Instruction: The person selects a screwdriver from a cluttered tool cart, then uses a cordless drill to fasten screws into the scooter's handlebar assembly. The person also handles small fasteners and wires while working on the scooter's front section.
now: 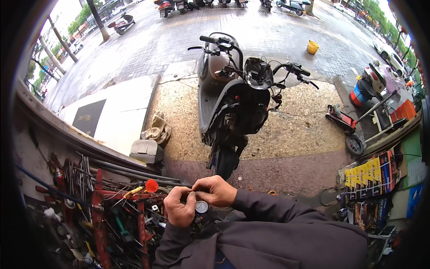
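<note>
My left hand (pixel 180 207) and my right hand (pixel 215 190) meet in front of my chest, fingertips pinched together. Whatever they hold between them is too small or too hidden to name. Just below the fingers shows a round white-faced dial gauge (pixel 201 206); I cannot tell whether a hand touches it. Beyond my hands stands a dark scooter (pixel 210 96) with its front panels off, its inner parts and wiring bare, and its front wheel (pixel 225 162) toward me.
On the left, a red metal rack (pixel 99 215) holds several tools, with an orange-red funnel (pixel 152 185) on top. A grey case (pixel 146 151) sits by the doorway. At right are stacked battery boxes (pixel 370 175) and a kick scooter (pixel 354 130). A yellow bucket (pixel 312 47) stands outside.
</note>
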The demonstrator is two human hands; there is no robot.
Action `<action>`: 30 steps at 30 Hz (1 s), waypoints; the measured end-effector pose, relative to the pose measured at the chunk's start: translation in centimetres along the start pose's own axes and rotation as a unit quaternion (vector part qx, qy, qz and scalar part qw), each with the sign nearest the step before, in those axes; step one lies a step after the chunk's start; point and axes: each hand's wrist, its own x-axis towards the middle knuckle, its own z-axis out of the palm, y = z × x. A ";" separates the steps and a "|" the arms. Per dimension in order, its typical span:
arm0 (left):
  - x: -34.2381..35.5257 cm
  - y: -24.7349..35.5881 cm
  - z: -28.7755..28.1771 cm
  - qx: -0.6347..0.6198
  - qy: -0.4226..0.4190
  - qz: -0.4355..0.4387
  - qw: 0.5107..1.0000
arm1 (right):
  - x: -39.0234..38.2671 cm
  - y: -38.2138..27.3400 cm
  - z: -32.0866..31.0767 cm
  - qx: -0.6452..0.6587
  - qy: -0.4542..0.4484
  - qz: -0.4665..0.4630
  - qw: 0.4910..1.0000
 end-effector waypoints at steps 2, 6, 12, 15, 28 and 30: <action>0.6 -0.1 0.1 0.014 0.008 0.016 1.000 | 0.6 0.3 -0.3 0.002 -0.002 -0.006 1.000; 2.3 0.2 3.5 -0.008 0.012 0.007 1.000 | 0.6 1.5 -3.9 0.006 0.001 -0.002 1.000; 4.5 1.2 6.8 -0.013 0.010 -0.008 1.000 | 0.8 2.4 -7.6 0.031 0.004 0.009 0.999; 5.4 1.8 8.0 -0.011 0.007 -0.012 1.000 | 0.6 2.6 -8.8 0.081 0.007 0.047 0.996; 10.8 1.9 14.1 -0.109 -0.095 0.008 0.989 | -1.7 2.5 -15.2 0.126 0.143 0.158 0.969; 11.5 1.4 14.8 -0.090 -0.081 0.058 0.991 | -1.6 2.4 -16.4 0.069 0.134 0.135 0.979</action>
